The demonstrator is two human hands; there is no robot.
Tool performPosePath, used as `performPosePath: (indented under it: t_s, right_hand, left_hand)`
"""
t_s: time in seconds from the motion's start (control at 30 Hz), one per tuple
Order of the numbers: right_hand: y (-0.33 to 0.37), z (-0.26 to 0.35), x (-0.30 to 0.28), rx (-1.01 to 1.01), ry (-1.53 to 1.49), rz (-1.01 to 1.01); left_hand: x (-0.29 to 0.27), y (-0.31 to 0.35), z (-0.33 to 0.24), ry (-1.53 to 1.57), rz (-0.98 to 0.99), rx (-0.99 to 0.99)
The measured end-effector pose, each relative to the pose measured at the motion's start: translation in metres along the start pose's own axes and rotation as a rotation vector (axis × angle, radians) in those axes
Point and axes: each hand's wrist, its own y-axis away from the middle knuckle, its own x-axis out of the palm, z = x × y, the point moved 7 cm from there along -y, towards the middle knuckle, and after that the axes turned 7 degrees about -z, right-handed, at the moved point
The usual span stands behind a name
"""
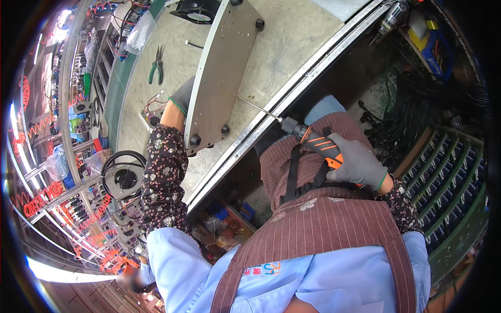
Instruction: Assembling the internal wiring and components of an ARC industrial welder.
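Note:
A metal chassis (222,78) stands on its side on the workbench, its flat face with black rubber feet toward me. My left hand (182,97), in a grey glove, reaches behind that panel; its fingers are hidden there. In my right hand (360,163), also gloved, is a black and orange power screwdriver (313,140), gripped around its handle. Its long thin bit points left, and the tip meets or lies very close to the panel's lower part. Small brassy screws (251,97) seem to lie on the bench near the tip.
Green-handled pliers (156,65) lie left of the chassis, and a black fan (196,10) sits behind it. A metal rail (308,68) edges the workbench (282,39). Another power tool (391,18) is at the upper right. A green rack of parts (443,180) stands to my right.

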Motion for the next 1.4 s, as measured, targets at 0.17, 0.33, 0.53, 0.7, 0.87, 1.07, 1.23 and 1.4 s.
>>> performPosePath:
  t_s: [0.17,0.33,0.53,0.7,0.87,1.07,1.23,1.4]
  right_hand:
    - [0.000,0.006,-0.002,-0.053,0.051,-0.006]
    - [-0.001,0.009,-0.003,-0.042,0.052,0.000]
    - [-0.001,0.012,-0.005,-0.031,0.041,-0.005]
    - [-0.002,0.016,-0.008,-0.039,0.108,-0.063]
    - [0.001,0.011,-0.014,0.027,0.209,-0.074]
    - [0.004,0.013,-0.013,0.023,0.225,-0.048]
    - [0.005,0.019,-0.004,0.103,0.107,-0.021]
    - [0.005,0.023,-0.004,0.183,0.093,-0.023]
  left_hand:
    - [-0.004,-0.002,-0.003,-0.116,-0.068,0.087]
    - [-0.003,-0.003,-0.001,-0.077,-0.022,0.080]
    - [0.004,-0.001,-0.010,-0.135,-0.016,0.147]
    - [0.015,0.002,-0.002,0.261,-0.077,-0.039]
    - [0.034,0.002,-0.028,-0.170,-0.043,0.212]
    - [-0.013,-0.036,-0.064,-1.007,-0.109,0.279]
    - [-0.030,-0.043,-0.076,-1.133,-0.244,0.602]
    - [0.008,-0.052,-0.058,-1.103,-0.104,0.690]
